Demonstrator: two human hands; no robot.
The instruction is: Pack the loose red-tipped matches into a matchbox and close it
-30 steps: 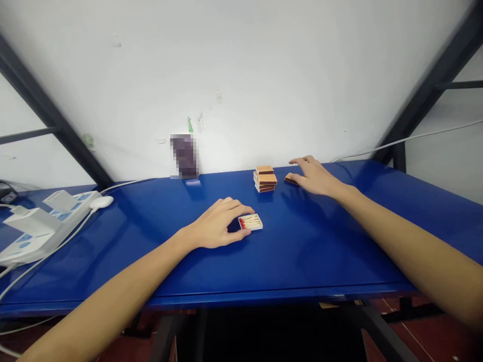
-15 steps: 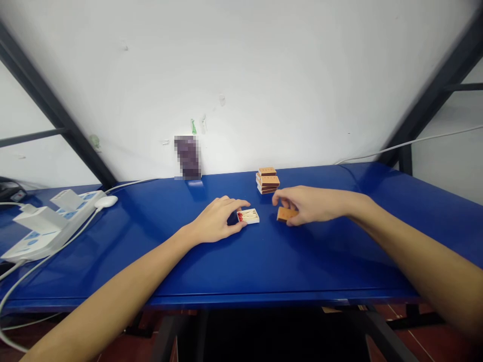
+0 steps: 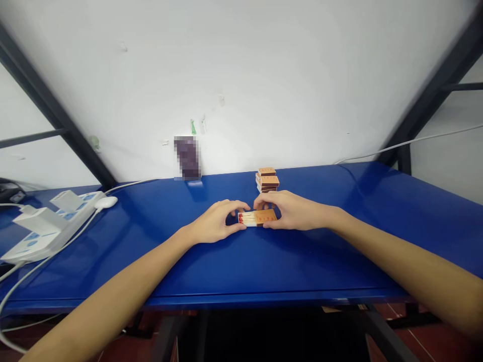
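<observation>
A white matchbox tray (image 3: 248,219) filled with red-tipped matches lies on the blue table. Its right part is inside or under the orange matchbox sleeve (image 3: 266,216). My left hand (image 3: 218,221) rests on the table with thumb and fingers closed around the tray's left end. The sleeve is gripped between the thumb and fingers of my right hand (image 3: 290,211). Just behind my right hand stands a small stack of orange matchboxes (image 3: 268,181), its lower part partly hidden by the fingers.
A white power strip (image 3: 56,231) with plugged-in adapters and cables lies on the left of the blue table (image 3: 211,271). A blurred dark upright object (image 3: 188,158) stands against the white wall (image 3: 287,90). Dark metal beams (image 3: 433,75) slant at both sides.
My right hand has moved left with the sleeve, which now meets the tray and covers its right part. My left hand and the tray have stayed nearly in place.
</observation>
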